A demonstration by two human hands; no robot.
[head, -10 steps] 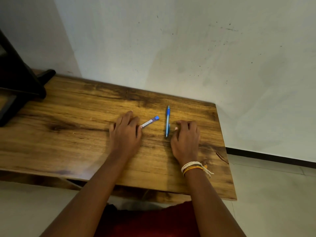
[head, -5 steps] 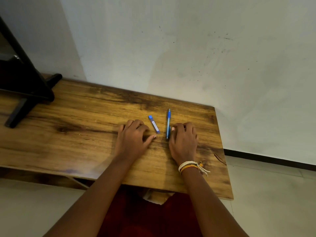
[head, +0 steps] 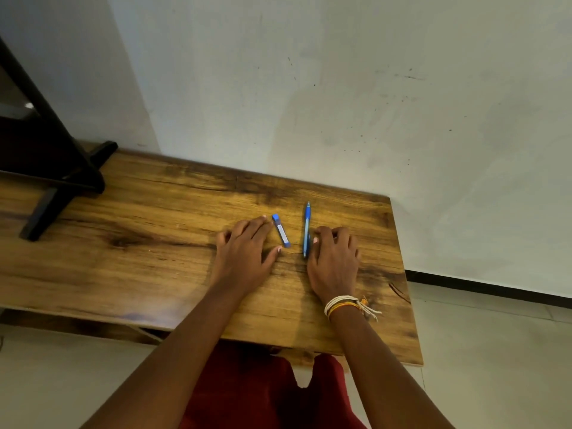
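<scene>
the light, stiff pen (head: 306, 230) is best pinched mid-barrel. left hand (head: 244, 258) and right hand (head: 334, 261) are laid slack, empty.

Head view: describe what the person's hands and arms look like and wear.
Both forearms are bare, with no sleeves in view. The right hand has a stack of thread bands at its wrist, white, yellow and orange, with loose knotted ends trailing outward. The left hand and its wrist wear nothing; no rings or watch show on either.
</scene>
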